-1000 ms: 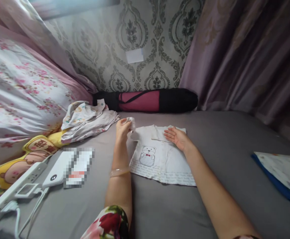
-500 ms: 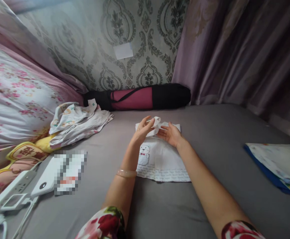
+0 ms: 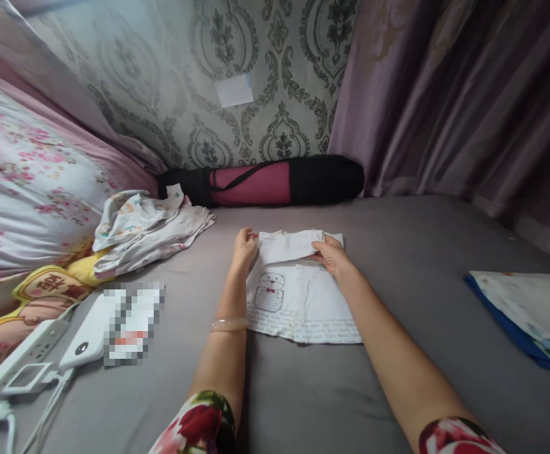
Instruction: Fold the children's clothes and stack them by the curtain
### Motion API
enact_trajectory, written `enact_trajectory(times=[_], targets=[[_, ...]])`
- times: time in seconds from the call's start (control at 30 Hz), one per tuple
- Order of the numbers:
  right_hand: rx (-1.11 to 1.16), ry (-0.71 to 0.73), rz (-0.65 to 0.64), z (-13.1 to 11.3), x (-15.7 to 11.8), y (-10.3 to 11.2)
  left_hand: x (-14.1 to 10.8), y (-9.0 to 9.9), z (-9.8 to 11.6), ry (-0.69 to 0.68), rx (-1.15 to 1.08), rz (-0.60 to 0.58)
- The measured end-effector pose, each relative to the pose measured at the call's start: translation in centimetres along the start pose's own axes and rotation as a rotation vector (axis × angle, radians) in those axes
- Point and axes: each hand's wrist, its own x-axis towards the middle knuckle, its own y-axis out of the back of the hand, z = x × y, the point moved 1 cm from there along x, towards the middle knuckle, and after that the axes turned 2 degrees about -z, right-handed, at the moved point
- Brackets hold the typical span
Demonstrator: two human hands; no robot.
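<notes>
A small white garment (image 3: 322,302) with a bear drawing and lines of tiny print lies spread on the grey bed sheet in front of me. Across its far end runs a white folded band of cloth (image 3: 286,246), slightly raised; whether it belongs to the garment I cannot tell. My right hand (image 3: 334,255) pinches the band's right end between thumb and fingers. At the left end, my left hand (image 3: 245,249) has its fingers closed on the cloth edge, with the fingertips partly hidden. A pale bangle (image 3: 229,325) circles my left wrist.
A black and maroon roll bag (image 3: 251,183) lies along the wall. Crumpled clothes (image 3: 156,230) are at left, near a power strip (image 3: 19,362) with cables and a white power bank (image 3: 95,328). Folded cloths (image 3: 530,309) lie at the right edge.
My hands have moved apart, the left one going left. The bunched white cloth between them is now stretched out into a flat band. More of the bear print shows.
</notes>
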Motion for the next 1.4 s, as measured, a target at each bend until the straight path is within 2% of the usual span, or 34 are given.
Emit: enact_trajectory(times=[0.13, 0.23, 0.4, 0.6, 0.67, 0.73, 0.83, 0.93, 1.07, 1.27, 1.4], targets=[[-0.164, 0.086, 0.058, 0.2, 0.5, 0.6, -0.6, -1.3, -1.1, -0.141, 0.172, -0.160], [-0.403, 0.138, 0.125, 0.3, 0.8, 1.3, -1.3, -1.9, -1.1, -0.189, 0.383, -0.234], [-0.925, 0.269, 0.228, 0.0, 0.6, 2.5, -1.9, -2.4, -0.8, -0.106, 0.689, -0.266], [-1.194, 0.266, 0.221, -0.9, -1.4, 2.2, -1.8, -2.4, -1.1, -0.112, 0.770, -0.249], [-1.249, 0.369, 0.229, -1.1, -2.1, 1.5, -1.8, -2.4, -0.9, -0.159, 0.766, -0.208], [-1.295, 0.535, 0.176, -1.0, -2.6, 0.5, -1.9, -2.5, -0.6, -0.252, 0.741, -0.184], [-1.371, 0.699, 0.042, 0.1, -2.6, -0.7, -2.2, -3.1, -0.3, -0.344, 0.699, -0.265], [-1.442, 0.628, -0.034, 1.8, -2.1, -1.1, -2.4, -3.6, -0.6, -0.292, 0.720, -0.357], [-1.472, 0.491, -0.069, 3.0, -1.5, -0.8, -2.2, -3.8, -1.2, -0.234, 0.743, -0.379], [-1.485, 0.467, -0.090, 2.6, -1.4, -0.7, -1.9, -3.7, -1.5, -0.252, 0.766, -0.374], [-1.541, 0.327, -0.128, 1.4, -1.7, -1.4, -2.1, -3.0, -1.1, -0.281, 0.820, -0.421]])
